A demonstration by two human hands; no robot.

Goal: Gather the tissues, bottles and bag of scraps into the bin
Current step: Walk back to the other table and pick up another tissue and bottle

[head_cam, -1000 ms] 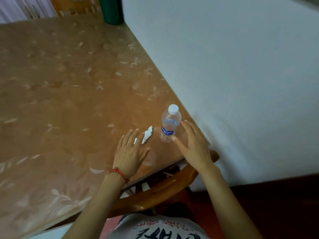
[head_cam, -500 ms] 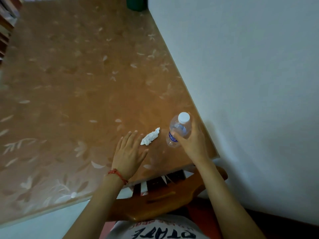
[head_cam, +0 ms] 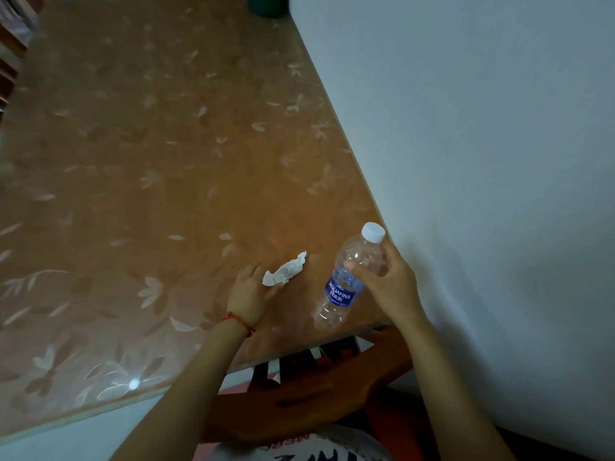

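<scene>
Two pieces of rubbish were under your hands at this moment. Your right hand was wrapped round the upper body of the clear Aquafina water bottle, thumb across the front just above the blue label and fingers behind the shoulder, with the white cap above your grip. The bottle was tilted, cap leaning away from you toward the wall, its base off or barely on the table near the front right corner; I could not tell which. It looked empty or nearly so, so I judged it light, thin-walled and easy to dent. A hold on the stiffer shoulder, as you had it, suited it better than squeezing the soft middle.

Your left hand lay on the table with its fingers curled onto the near end of the crumpled white tissue, apparently pinching it between thumb and fingertips. That tissue was soft, nearly weightless and liable to slip free or tear, so bunching it into the palm seemed the safer way to carry it.

Half a second earlier the bottle had stood upright with your right hand just closing on it, and your left hand had been flat and open, short of the tissue. By now the bottle had been tipped and the tissue reached. A dark green container showed at the table's far end; whether it was the bin I could not tell.
</scene>
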